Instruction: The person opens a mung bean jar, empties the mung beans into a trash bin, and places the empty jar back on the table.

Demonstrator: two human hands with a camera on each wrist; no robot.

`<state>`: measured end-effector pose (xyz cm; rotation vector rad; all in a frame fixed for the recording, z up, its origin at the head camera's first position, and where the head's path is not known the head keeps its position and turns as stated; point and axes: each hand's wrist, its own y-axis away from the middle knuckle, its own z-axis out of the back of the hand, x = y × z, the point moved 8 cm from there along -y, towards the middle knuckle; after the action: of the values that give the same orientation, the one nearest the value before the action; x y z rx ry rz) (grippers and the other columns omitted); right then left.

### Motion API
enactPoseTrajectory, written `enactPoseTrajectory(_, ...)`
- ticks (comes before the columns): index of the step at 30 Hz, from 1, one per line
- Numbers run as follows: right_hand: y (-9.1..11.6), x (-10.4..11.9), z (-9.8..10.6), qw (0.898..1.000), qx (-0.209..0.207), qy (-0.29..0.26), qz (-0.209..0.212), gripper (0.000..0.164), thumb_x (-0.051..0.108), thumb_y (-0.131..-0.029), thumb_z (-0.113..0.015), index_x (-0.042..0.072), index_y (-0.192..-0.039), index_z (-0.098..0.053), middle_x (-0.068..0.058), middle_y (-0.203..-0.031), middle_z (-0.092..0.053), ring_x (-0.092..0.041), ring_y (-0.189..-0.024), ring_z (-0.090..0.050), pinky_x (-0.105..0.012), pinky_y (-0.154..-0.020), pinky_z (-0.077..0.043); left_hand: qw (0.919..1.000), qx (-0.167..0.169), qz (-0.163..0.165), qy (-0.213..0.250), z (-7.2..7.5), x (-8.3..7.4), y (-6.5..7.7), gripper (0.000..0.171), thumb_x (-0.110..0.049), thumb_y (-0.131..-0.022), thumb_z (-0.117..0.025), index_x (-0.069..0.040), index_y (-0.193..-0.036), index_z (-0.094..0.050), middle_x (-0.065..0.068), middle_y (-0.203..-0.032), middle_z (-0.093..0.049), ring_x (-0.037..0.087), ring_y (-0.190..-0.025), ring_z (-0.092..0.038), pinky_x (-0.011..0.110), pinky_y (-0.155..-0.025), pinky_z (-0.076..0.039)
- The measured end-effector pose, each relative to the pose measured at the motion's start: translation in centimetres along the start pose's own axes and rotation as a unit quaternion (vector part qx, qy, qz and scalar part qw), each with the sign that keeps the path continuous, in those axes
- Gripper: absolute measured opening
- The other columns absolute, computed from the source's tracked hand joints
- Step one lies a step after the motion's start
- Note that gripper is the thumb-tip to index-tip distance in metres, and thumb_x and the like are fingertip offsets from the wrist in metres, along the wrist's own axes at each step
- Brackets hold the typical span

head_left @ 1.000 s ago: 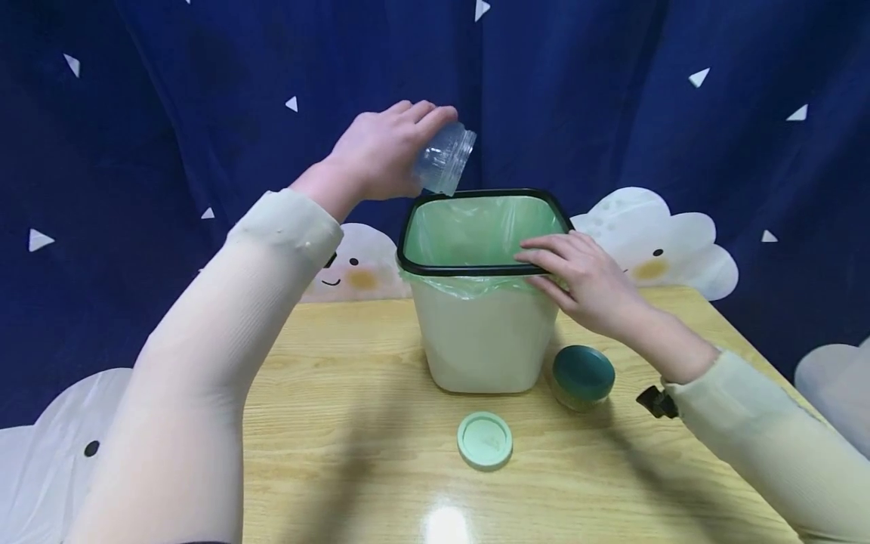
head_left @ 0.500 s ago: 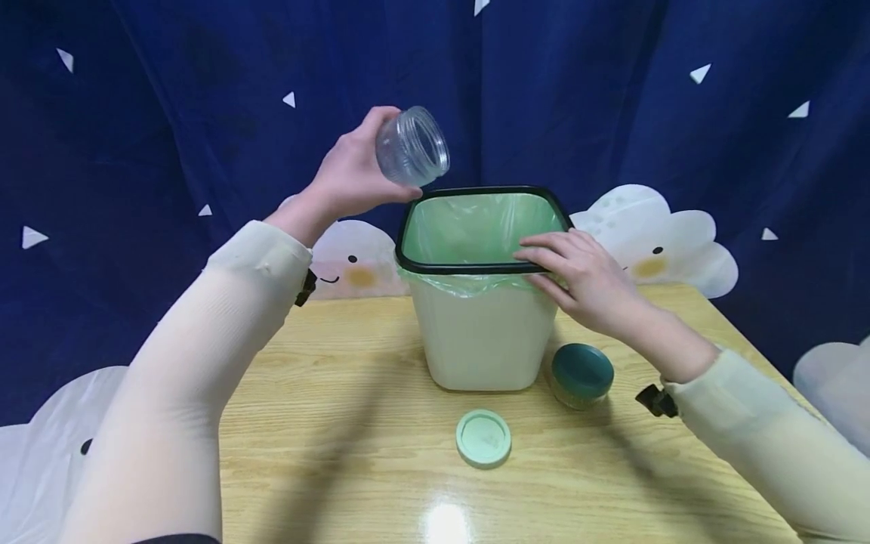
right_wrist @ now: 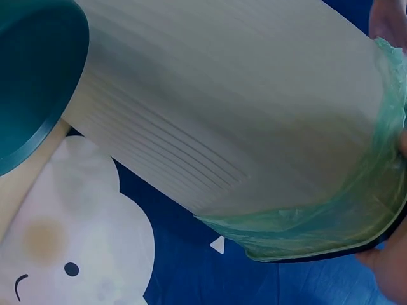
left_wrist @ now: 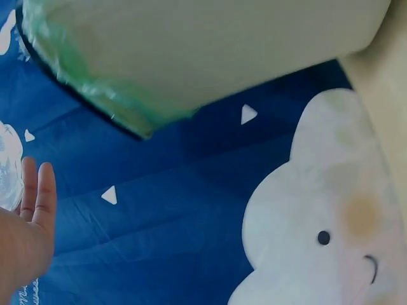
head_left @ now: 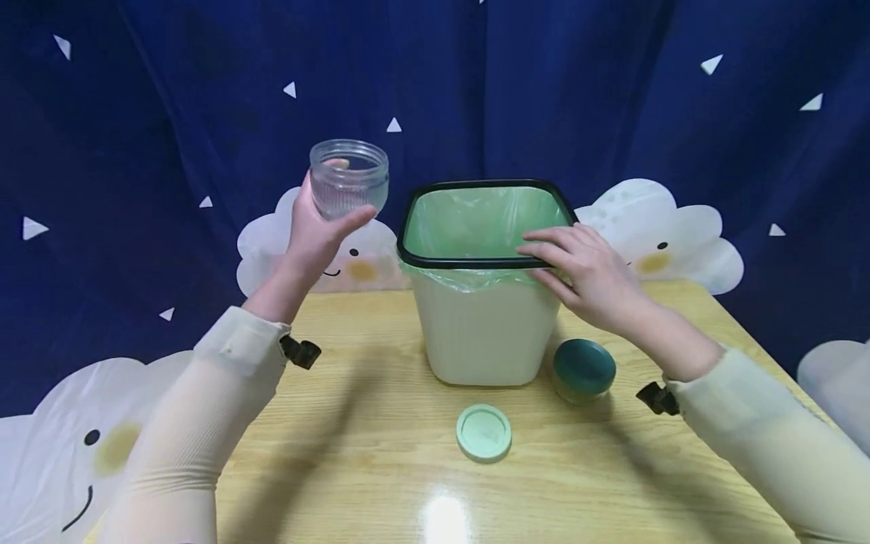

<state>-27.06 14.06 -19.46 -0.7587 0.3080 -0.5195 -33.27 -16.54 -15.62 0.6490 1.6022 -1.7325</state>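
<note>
A clear ribbed jar [head_left: 348, 198] stands upright in my left hand [head_left: 314, 240], its uncovered mouth facing up. It is held above the table, left of the trash bin [head_left: 485, 332]; no contents show inside. The left wrist view catches only the jar's edge [left_wrist: 9, 168] and part of the hand. My right hand [head_left: 593, 273] grips the bin's black rim at the front right corner, fingers over the inside and thumb outside. A light green bag [head_left: 469, 219] lines the bin and folds over its rim.
A pale green round lid [head_left: 484, 433] lies on the wooden table [head_left: 381, 468] in front of the bin. Right beside the bin sits a round container with a dark teal top [head_left: 584, 366]. A dark blue curtain [head_left: 557, 91] with clouds and triangles hangs behind.
My left hand has turned the jar from tilted over the bin's left edge to upright, moving it left and away from the bin. The right hand stays on the rim.
</note>
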Motion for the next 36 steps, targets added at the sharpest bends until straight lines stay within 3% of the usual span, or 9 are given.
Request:
enactPoseTrajectory(6,-0.2,0.1,0.2,1.0,0.004,0.002,0.0,0.033,0.007,-0.085,-0.071,0.006,-0.118,-0.066,-0.013,-0.123,-0.061,-0.034,-0.107,-0.055,-0.047,-0.094,-0.039,0.9985,-0.006,-0.003,0.055,0.5,1.2,3.0,0.108,-0.061,-0.057,-0.086,0.0,-0.136,-0.045,0.008,-0.121,-0.055,0.022,-0.107,-0.052,0.027,-0.086,-0.046)
enactPoseTrajectory(9,-0.2,0.0,0.4,1.0,-0.002,0.002,0.0,0.034,0.005,-0.084,-0.072,0.005,-0.117,-0.066,-0.014,-0.123,-0.061,-0.036,-0.108,-0.055,-0.049,-0.095,-0.038,0.9964,-0.007,-0.001,0.084,0.4,1.7,4.2,0.106,-0.065,-0.055,-0.086,-0.003,-0.133,-0.048,0.009,-0.122,-0.054,0.022,-0.111,-0.051,0.028,-0.091,-0.044)
enactPoseTrajectory(14,-0.2,-0.1,0.5,1.0,0.004,0.002,-0.002,0.034,0.006,-0.084,-0.071,0.005,-0.118,-0.065,-0.013,-0.124,-0.06,-0.035,-0.109,-0.055,-0.049,-0.096,-0.037,0.9885,0.017,0.017,0.149,0.0,2.8,6.6,0.062,-0.02,-0.074,-0.08,-0.01,-0.127,-0.051,0.007,-0.12,-0.057,0.024,-0.113,-0.051,0.03,-0.09,-0.045)
enactPoseTrajectory(16,-0.2,-0.1,0.4,1.0,0.006,0.002,-0.002,0.034,0.007,-0.085,-0.07,0.005,-0.118,-0.065,-0.013,-0.124,-0.06,-0.034,-0.108,-0.055,-0.048,-0.095,-0.037,0.9835,0.033,0.04,0.173,-0.2,3.4,7.8,0.058,0.0,-0.074,-0.068,-0.011,-0.128,-0.049,0.007,-0.121,-0.056,0.026,-0.115,-0.05,0.03,-0.09,-0.046)
enactPoseTrajectory(19,-0.2,0.0,0.3,1.0,0.007,0.001,-0.001,0.033,0.007,-0.085,-0.07,0.005,-0.118,-0.065,-0.014,-0.123,-0.06,-0.035,-0.107,-0.055,-0.048,-0.095,-0.037,0.9779,0.039,0.084,0.188,-0.3,4.7,9.6,0.059,0.011,-0.074,-0.059,-0.01,-0.128,-0.046,0.011,-0.124,-0.052,0.025,-0.116,-0.048,0.03,-0.09,-0.047)
enactPoseTrajectory(23,-0.2,0.0,0.2,1.0,0.007,0.001,-0.002,0.033,0.008,-0.085,-0.07,0.005,-0.117,-0.065,-0.014,-0.123,-0.06,-0.034,-0.108,-0.055,-0.048,-0.095,-0.037,0.9792,0.031,0.123,0.158,0.2,6.2,11.1,0.06,0.011,-0.076,-0.06,-0.007,-0.129,-0.041,0.016,-0.13,-0.045,0.026,-0.117,-0.048,0.029,-0.089,-0.048)
enactPoseTrajectory(29,-0.2,0.0,0.3,1.0,0.004,-0.002,0.003,0.034,0.007,-0.085,-0.07,0.005,-0.118,-0.065,-0.014,-0.123,-0.061,-0.034,-0.108,-0.055,-0.047,-0.093,-0.038,0.9808,0.044,0.184,0.049,0.8,9.4,12.7,0.066,0.003,-0.082,-0.066,-0.003,-0.139,-0.033,0.017,-0.134,-0.043,0.029,-0.119,-0.046,0.033,-0.091,-0.046)
enactPoseTrajectory(32,-0.3,0.0,0.4,1.0,0.003,-0.002,0.003,0.034,0.007,-0.085,-0.07,0.005,-0.118,-0.065,-0.014,-0.123,-0.061,-0.034,-0.107,-0.055,-0.047,-0.093,-0.039,0.9735,0.049,0.223,-0.013,1.0,11.3,13.6,0.07,-0.006,-0.084,-0.07,-0.004,-0.144,-0.034,0.018,-0.138,-0.043,0.03,-0.123,-0.043,0.041,-0.099,-0.04)
enactPoseTrajectory(36,-0.3,0.1,0.2,1.0,0.01,-0.002,0.002,0.033,0.007,-0.085,-0.07,0.005,-0.118,-0.065,-0.013,-0.123,-0.061,-0.034,-0.107,-0.055,-0.047,-0.093,-0.039,0.9598,0.036,0.275,-0.04,1.5,13.4,15.0,0.073,-0.013,-0.085,-0.074,-0.006,-0.146,-0.035,0.017,-0.142,-0.042,0.03,-0.13,-0.037,0.047,-0.107,-0.031)
